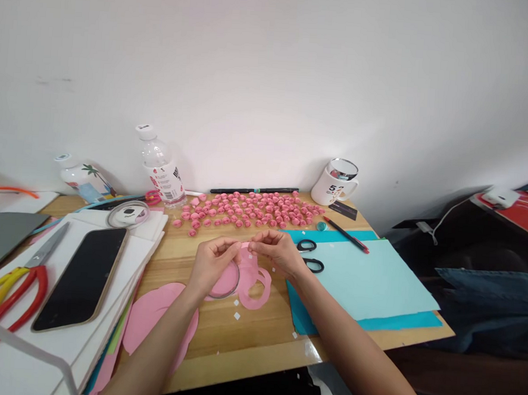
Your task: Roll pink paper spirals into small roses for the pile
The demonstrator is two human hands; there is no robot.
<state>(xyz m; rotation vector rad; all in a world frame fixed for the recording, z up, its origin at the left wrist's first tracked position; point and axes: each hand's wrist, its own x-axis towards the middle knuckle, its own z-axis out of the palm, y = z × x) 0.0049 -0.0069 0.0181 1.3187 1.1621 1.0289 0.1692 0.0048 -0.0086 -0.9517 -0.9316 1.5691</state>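
Observation:
A pink paper strip stretches between my two hands above the wooden table. My left hand pinches one end between thumb and fingers. At the other end, the thumb and fingertips of my right hand are closed on it. Below the strip lies a cut pink paper spiral, and whether the two are joined I cannot tell. A round ring-shaped item with pink inside sits under my left hand. Pink paper circles lie partly beneath my left forearm. Many rolled pink paper roses spread behind my hands.
Black-handled scissors rest by my right wrist on blue paper sheets. A white mug and a plastic bottle stand near the wall. Left are a phone, red-and-yellow scissors and stacked paper.

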